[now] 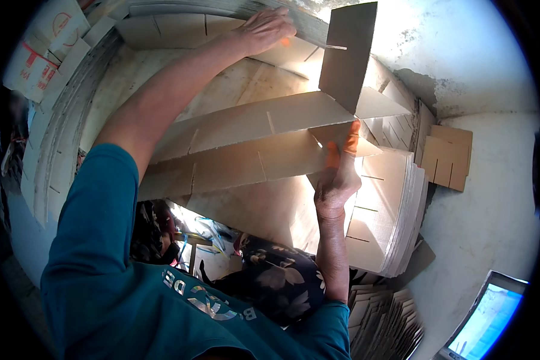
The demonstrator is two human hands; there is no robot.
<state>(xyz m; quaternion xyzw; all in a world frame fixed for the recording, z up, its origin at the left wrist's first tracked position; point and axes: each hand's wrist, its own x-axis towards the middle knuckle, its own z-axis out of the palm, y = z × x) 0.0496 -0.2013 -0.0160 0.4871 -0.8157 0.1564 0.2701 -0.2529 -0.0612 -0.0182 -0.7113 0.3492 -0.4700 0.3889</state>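
My left hand (267, 31) reaches to the far side, its fingers closed over the upper edge of a long slotted cardboard strip (294, 58); an orange cover shows on one digit. Nearer, my right hand (340, 174) wears orange covers on its thumb and a finger. It grips the right end of a slotted cardboard strip (222, 170), where crossing pieces meet. Behind that strip runs a second long slotted strip (240, 125), roughly parallel. A shorter cardboard piece (349, 51) stands upright at their right end, with a slot in its side.
Stacked slotted cardboard sheets (381, 210) lie at the right of the wooden tabletop (264, 210). More long strips (60, 132) are piled at the left. Loose cardboard pieces (447, 157) rest by the right wall. A lit screen (489, 321) is at the lower right.
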